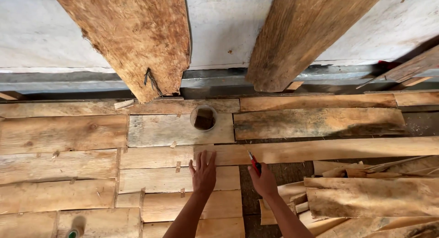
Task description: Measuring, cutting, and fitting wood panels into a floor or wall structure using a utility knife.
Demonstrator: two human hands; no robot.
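Note:
My left hand [203,172] lies flat, fingers spread, on a pale wooden board [151,178] of a rough plank floor. My right hand [264,179] is closed around a small red-handled tool [254,163] whose tip points toward a long light plank [329,149] running off to the right. Both forearms come in from the bottom edge.
A round hole [204,118] with a dark block inside sits in the board ahead. Two heavy rough slabs [132,41] [297,37] lean against the whitish wall. Loose offcuts [366,197] pile at the lower right. A small green-topped object [73,233] lies bottom left.

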